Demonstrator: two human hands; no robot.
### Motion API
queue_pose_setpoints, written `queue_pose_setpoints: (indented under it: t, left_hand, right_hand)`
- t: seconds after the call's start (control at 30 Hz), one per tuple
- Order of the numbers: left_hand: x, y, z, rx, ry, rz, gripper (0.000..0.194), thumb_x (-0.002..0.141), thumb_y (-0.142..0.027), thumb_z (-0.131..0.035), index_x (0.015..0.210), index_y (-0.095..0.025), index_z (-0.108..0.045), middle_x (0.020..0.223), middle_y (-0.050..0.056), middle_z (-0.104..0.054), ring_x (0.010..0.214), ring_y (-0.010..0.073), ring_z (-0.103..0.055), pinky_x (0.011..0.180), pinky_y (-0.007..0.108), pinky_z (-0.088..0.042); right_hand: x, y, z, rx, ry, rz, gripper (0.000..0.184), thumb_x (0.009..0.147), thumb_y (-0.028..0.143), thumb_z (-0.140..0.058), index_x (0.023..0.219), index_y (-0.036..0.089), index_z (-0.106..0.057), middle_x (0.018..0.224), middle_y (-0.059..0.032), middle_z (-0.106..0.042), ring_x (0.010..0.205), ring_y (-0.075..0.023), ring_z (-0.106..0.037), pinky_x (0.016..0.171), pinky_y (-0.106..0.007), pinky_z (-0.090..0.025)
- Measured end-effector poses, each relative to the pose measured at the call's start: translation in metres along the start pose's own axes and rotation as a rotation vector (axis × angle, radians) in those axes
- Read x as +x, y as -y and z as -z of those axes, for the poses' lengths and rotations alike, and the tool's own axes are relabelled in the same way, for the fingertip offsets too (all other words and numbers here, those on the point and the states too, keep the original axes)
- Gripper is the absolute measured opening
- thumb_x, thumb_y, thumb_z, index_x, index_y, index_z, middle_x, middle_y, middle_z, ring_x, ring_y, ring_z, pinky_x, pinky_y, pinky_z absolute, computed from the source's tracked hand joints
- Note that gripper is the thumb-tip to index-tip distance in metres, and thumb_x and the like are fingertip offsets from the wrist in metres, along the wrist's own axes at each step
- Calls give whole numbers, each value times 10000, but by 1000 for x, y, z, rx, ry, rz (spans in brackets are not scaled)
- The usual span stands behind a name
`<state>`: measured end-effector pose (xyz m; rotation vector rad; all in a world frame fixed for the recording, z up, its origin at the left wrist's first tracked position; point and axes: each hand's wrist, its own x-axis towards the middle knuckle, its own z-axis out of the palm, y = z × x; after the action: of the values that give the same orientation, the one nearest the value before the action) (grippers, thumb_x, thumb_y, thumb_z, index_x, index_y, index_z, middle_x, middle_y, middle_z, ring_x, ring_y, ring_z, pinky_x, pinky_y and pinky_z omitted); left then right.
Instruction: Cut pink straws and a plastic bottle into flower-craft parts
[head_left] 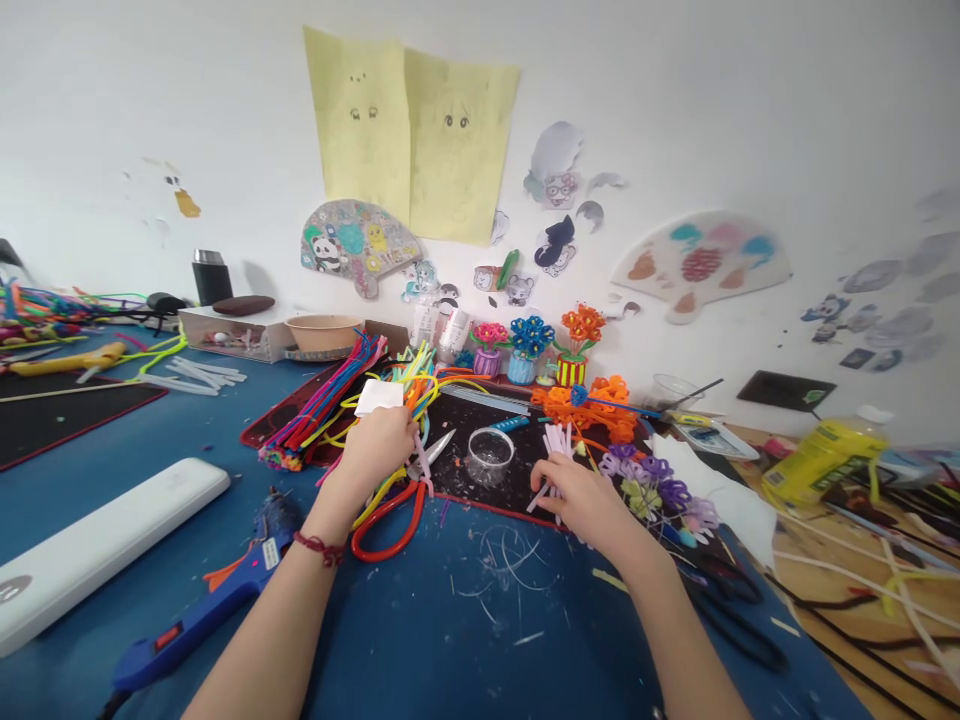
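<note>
My left hand (379,455) is closed, with a pale pink pipe cleaner (424,462) hanging from its fingertips above red-handled scissors (391,540). A small white square (380,397) shows just beyond its knuckles; whether the hand touches it I cannot tell. On the right, my right hand (581,492) has its fingers round a bundle of short pale pink pipe cleaners (558,440) at the dark mat's edge. Between the hands stands a clear plastic cup (490,458). Purple pipe-cleaner flowers (673,492) lie right of my right hand.
A blue glue gun (202,612) and a long white case (112,550) lie at left. Bundled coloured pipe cleaners (322,405) rest behind my left hand. Small potted pipe-cleaner flowers (531,345) line the wall. Orange pipe-cleaner pieces (592,408) and a yellow bottle (829,455) are at right.
</note>
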<state>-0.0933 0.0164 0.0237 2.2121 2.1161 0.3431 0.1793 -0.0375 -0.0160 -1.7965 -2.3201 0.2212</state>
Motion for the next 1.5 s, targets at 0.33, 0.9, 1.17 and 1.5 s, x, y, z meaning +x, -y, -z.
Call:
queue_pose_setpoints:
  t: [0.33, 0.9, 1.17, 1.5]
  left_hand:
    - [0, -3, 6, -83, -121, 34, 283, 891, -326, -416, 858, -163, -645, 858, 141, -672, 827, 283, -629, 646, 303, -431]
    - [4, -109, -1, -64, -208, -702, 236, 920, -263, -458, 787, -166, -627, 864, 83, -664, 846, 218, -600, 756, 312, -414]
    - [8, -144, -15, -17, -190, -680, 182, 888, -162, -477, 885, -105, -650, 892, 162, -664, 884, 301, -627, 805, 420, -444]
    - [-13, -155, -48, -143, 38, -581, 359, 941, -381, -430, 877, -134, -683, 856, 141, -692, 761, 247, -667, 664, 321, -503]
  right_hand:
    - [5, 0, 1, 103, -23, 45, 141, 817, 92, -520, 767, 220, -555, 869, 15, -527, 756, -137, -533, 624, -234, -305]
    - [16, 2, -12, -15, -300, -425, 467, 787, 248, -625, 1217, 92, -530, 1080, -205, -574, 1030, -356, -547, 838, -393, -388]
    - [15, -16, -3, 224, -396, -479, 472, 705, 82, -588, 1173, 141, -578, 922, -136, -684, 878, -295, -643, 703, -316, -417]
    - [15, -29, 6, 936, -556, -323, 377, 688, 361, -618, 1002, 154, -631, 849, -79, -708, 730, -230, -659, 665, -326, -505]
